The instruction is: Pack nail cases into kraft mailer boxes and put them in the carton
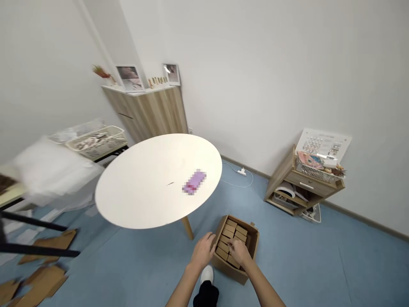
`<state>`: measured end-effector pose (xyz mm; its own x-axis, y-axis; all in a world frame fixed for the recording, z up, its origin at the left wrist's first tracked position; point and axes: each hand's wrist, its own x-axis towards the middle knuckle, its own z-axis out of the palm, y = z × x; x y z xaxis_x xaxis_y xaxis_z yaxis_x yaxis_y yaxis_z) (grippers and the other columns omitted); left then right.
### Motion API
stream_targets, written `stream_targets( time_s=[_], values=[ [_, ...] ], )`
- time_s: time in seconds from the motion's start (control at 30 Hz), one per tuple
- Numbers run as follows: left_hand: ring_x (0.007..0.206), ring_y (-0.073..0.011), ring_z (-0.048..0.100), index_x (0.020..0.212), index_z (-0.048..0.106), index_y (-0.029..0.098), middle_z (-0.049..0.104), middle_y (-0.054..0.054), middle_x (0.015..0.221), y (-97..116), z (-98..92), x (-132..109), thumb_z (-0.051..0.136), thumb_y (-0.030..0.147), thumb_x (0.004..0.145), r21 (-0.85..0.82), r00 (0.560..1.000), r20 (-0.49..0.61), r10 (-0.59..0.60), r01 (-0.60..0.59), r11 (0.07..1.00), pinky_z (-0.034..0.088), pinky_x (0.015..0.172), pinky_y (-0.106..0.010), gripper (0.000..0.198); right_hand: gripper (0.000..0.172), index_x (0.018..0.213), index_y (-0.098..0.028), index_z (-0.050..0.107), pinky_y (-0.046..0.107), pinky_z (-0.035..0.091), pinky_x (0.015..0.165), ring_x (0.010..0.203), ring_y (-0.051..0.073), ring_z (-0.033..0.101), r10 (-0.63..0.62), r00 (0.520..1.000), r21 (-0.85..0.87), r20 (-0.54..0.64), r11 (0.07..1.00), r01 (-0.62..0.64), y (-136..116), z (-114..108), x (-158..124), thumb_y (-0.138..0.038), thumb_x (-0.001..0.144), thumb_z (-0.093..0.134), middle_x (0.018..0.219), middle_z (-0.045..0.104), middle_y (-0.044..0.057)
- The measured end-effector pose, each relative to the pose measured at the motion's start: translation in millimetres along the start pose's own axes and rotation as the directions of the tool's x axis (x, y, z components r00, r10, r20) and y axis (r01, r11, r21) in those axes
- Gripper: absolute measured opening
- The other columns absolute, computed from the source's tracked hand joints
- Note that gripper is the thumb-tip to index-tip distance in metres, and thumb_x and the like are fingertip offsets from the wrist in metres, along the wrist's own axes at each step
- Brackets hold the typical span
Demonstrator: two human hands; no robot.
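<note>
Looking down: the person is looking at both bare hands, which are working low over a box on the floor.

Left hand [202,251]: it is hanging just beside a cardboard carton [228,271], with its fingers nearly touching the rim.

Right hand [239,251]: it is pressing its fingers onto small brown boxes [232,233] (they are sitting in tight rows). I cannot tell if it is gripping one.

Hands: they are apart, with a small gap between them.

Doing it well: using soft fingers and touching one small box at a time is helping the rows stay neat.

Carton: it is sitting on the blue floor right under the hands, near a white shoe [207,275].

Around: a round white table [128,187] is standing ahead, holding a blurred purple thing [194,182]. A wooden shelf [305,187] is standing by the far wall.
</note>
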<state>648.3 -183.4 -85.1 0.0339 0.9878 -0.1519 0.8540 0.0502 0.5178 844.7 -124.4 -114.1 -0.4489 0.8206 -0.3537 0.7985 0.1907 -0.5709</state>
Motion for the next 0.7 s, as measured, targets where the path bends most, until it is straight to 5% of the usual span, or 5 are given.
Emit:
stream_targets(
  time_s=[0.13, 0.3, 0.5, 0.7],
  values=[
    [0.113, -0.0232, 0.061, 0.117, 0.061, 0.023, 0.064, -0.009, 0.122, -12.8, -69.5, -61.9, 0.039, 0.027, 0.090, -0.131, 0.962, -0.268, -0.059, 0.025, 0.991, 0.051, 0.097, -0.040, 0.035, 0.037, 0.107, -0.018, 0.071, 0.029, 0.048, 0.085, 0.096, 0.022, 0.067, -0.091, 0.996, 0.201, -0.015, 0.975, 0.092, -73.1, -29.5, -39.2, -0.026, 0.088, 0.041, 0.104, 0.073, 0.010],
    [0.096, -0.0221, 0.066, 0.110, 0.063, 0.023, 0.067, -0.007, 0.106, -56.8, -133.9, -129.4, 0.038, 0.031, 0.091, -0.241, 0.888, -0.418, -0.192, 0.095, 0.966, 0.055, 0.086, -0.038, 0.033, 0.040, 0.105, -0.020, 0.071, 0.031, 0.050, 0.086, 0.099, 0.025, 0.067, -0.151, 0.987, 0.293, -0.059, 0.942, 0.162, -138.2, -26.7, -53.4, -0.042, 0.088, 0.043, 0.107, 0.072, 0.010],
    [0.087, -0.0203, 0.065, 0.107, 0.064, 0.023, 0.067, -0.006, 0.094, -130.3, -190.6, -183.6, 0.031, 0.032, 0.093, -0.310, 0.790, -0.488, -0.371, 0.240, 0.920, 0.054, 0.084, -0.036, 0.036, 0.041, 0.097, -0.024, 0.071, 0.035, 0.053, 0.081, 0.092, 0.027, 0.068, -0.291, 0.952, 0.204, -0.097, 0.930, 0.305, -237.3, 13.7, -4.7, -0.043, 0.087, 0.035, 0.099, 0.073, 0.009],
    [0.084, -0.0185, 0.065, 0.106, 0.065, 0.024, 0.068, -0.006, 0.094, -231.7, -272.0, -212.4, 0.033, 0.029, 0.092, -0.278, 0.826, -0.438, -0.355, 0.251, 0.927, 0.053, 0.081, -0.032, 0.036, 0.038, 0.091, -0.024, 0.069, 0.039, 0.055, 0.079, 0.091, 0.028, 0.069, -0.370, 0.928, 0.269, -0.044, 0.890, 0.367, -353.5, 75.3, 75.0, -0.045, 0.084, 0.038, 0.093, 0.073, 0.009]
  ],
)
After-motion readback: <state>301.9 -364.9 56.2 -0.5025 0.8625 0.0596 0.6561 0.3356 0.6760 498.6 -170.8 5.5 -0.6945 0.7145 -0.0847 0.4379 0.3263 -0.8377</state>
